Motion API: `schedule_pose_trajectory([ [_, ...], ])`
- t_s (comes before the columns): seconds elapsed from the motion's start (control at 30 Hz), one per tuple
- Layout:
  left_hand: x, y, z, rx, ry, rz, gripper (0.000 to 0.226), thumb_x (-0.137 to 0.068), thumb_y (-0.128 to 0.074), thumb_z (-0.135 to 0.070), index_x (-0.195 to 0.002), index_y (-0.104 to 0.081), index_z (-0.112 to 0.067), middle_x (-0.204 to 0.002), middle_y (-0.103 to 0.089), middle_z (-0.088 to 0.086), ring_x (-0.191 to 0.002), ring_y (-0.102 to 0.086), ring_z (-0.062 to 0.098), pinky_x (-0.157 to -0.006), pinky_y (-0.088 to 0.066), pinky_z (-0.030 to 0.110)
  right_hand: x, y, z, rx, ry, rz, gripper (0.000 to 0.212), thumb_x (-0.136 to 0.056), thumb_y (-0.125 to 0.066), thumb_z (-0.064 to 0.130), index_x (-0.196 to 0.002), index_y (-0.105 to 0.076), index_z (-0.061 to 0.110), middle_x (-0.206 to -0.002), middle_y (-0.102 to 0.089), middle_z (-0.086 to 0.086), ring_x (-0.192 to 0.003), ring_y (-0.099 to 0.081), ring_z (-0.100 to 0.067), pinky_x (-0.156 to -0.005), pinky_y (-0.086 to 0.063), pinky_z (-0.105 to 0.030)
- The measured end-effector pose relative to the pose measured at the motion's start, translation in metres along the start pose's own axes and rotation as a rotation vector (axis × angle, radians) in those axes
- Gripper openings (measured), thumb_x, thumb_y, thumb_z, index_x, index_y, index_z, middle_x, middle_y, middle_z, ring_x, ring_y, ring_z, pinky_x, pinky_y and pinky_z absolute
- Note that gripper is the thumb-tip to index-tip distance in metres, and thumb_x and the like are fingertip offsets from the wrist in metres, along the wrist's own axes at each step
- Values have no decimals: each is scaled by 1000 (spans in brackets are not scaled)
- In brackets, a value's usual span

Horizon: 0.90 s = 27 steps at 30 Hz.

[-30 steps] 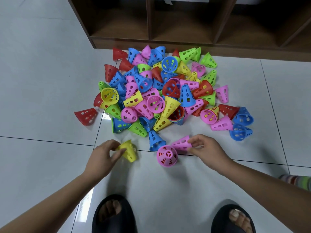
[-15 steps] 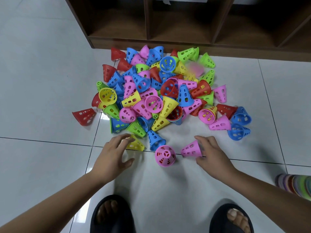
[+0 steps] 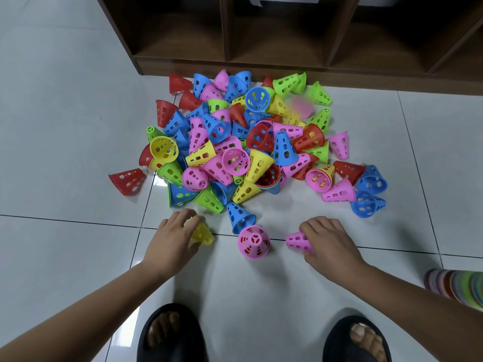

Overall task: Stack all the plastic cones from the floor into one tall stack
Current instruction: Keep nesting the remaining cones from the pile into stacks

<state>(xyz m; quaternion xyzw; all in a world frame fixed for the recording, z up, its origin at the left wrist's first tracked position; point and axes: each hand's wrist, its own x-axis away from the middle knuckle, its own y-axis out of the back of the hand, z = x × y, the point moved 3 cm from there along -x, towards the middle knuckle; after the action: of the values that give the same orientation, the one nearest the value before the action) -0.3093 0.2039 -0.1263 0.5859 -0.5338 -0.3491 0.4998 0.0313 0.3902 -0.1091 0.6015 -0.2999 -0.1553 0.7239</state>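
Plastic, perforated: yellow cone left hand, pink cone right hand.

Bare floor tile lies open left and right of the cone pile; a wooden shelf unit blocks its far side.

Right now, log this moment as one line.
left hand: grips yellow cone | right hand: grips lying pink cone | upright pink cone: stands between hands | pile: loose by shelf

No writing readable anywhere; the white scrap on the shelf seems blank
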Motion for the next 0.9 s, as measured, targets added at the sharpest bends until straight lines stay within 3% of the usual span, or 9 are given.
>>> schedule_pose_trajectory([
  [0.1, 1, 2, 4, -8, 21, -9, 66, -75, -91, -39, -132, -60, -30, -128, -57, -1, -108, -59, 29, -83, -52, 41, 0, 3, 1, -129, -81, 11, 30, -79, -68, 44, -97, -50, 29, -91, -52, 14, -92, -55, -20, -86, -45, -35],
  [0.23, 0, 2, 7, -48, 44, 0, 75, -70, -93, -34, -137, -60, -27, -128, -58, -1, -106, -61, 30, -80, -53, 42, -3, 31, 12, -692, -347, 5, 38, -76, -86, 44, -91, -53, 31, -89, -65, 12, -86, -62, -12, -75, -52, -34],
  [0.3, 0, 1, 9, -70, 53, 3, 76, -68, -94, -30, -137, -61, -26, -126, -59, 0, -104, -61, 31, -78, -54, 42, -7, 49, 23, -914, -403, -19, 35, -76, -89, 39, -94, -60, 30, -93, -71, 13, -90, -67, -7, -80, -56, -31],
  [0.43, -1, 4, 10, -61, 68, -15, 64, -73, -92, -46, -129, -64, -31, -118, -53, 0, -100, -59, 28, -77, -52, 40, -11, 81, 46, -1175, -309, -101, 37, -79, -89, 41, -108, -67, 33, -108, -73, 13, -109, -67, -10, -97, -55, -34],
  [0.53, -2, 10, 6, -24, 62, -60, 59, -78, -88, -55, -128, -66, -31, -115, -52, 0, -96, -59, 26, -78, -54, 40, -10, 95, 63, -1191, -257, -81, 41, -82, -87, 43, -115, -64, 36, -117, -72, 15, -120, -63, -8, -103, -50, -33],
  [0.67, -1, 24, -4, 85, 97, -95, 55, -85, -75, -68, -125, -64, -32, -109, -58, -1, -81, -63, 25, -66, -55, 34, -7, 98, 80, -1159, -185, -50, 33, -90, -83, 32, -112, -59, 30, -120, -72, 23, -124, -60, 8, -101, -46, -21],
  [0.77, -2, 36, -18, 242, 204, -94, 52, -87, -60, -76, -120, -58, -36, -103, -62, -7, -77, -63, 18, -63, -49, 30, -7, 93, 83, -1122, -132, -31, 26, -95, -79, 22, -109, -58, 28, -124, -73, 23, -128, -60, 8, -104, -48, -23],
  [0.9, -5, 55, -43, 575, 265, -153, 44, -92, -49, -75, -112, -54, -36, -83, -63, -16, -75, -60, 4, -61, -39, 20, -7, 87, 83, -998, -83, -9, 28, -94, -78, 24, -112, -59, 33, -121, -72, 19, -127, -60, 1, -106, -50, -32],
])
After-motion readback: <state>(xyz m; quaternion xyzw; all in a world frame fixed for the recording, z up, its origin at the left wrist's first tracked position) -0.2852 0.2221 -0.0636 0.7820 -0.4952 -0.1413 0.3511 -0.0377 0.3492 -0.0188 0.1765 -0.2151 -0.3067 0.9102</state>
